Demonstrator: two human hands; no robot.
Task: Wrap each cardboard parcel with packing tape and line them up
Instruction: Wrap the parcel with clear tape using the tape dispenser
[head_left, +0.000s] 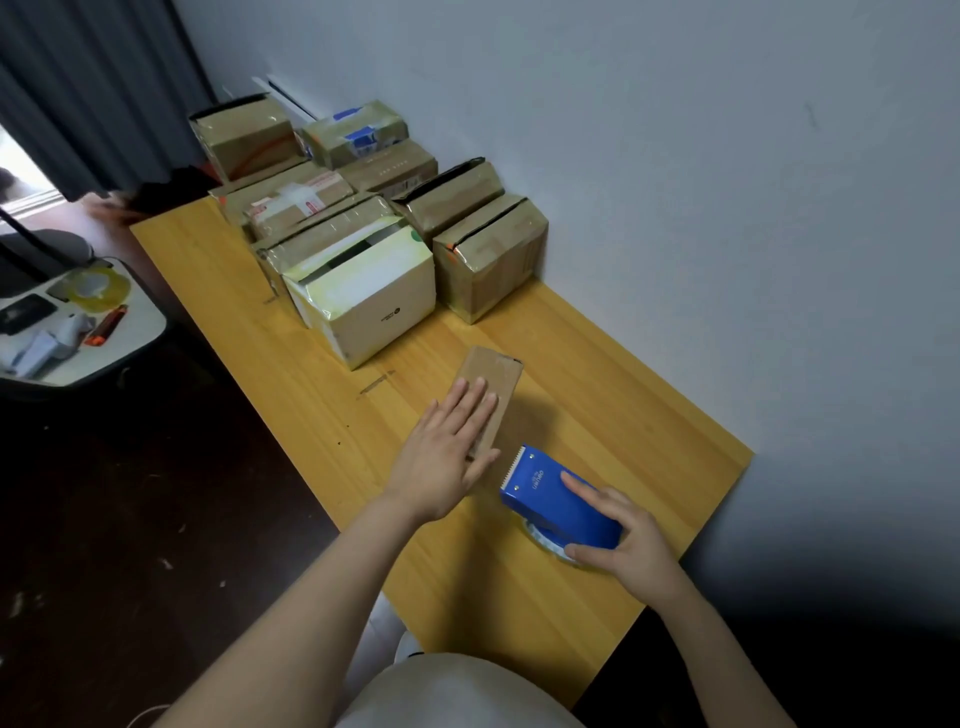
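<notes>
A small flat cardboard parcel (493, 376) lies on the wooden table (597, 374) near its middle. My left hand (447, 452) rests flat on the parcel's near end, fingers straight. To the right, my right hand (621, 535) holds a blue tape dispenser (550, 493) from above, its toothed blade pointing toward the parcel. A roll of clear tape (543, 543) shows beneath the dispenser. Several taped cardboard parcels (488, 254) stand grouped at the table's far end, with a cream-coloured box (363, 296) nearest.
The wall (727, 182) runs along the table's right side. A small white side table (124, 338) at the left carries a tape roll (96, 288), a phone and an orange-tipped tool. Dark curtain hangs at the far left. Dark floor lies left of the table.
</notes>
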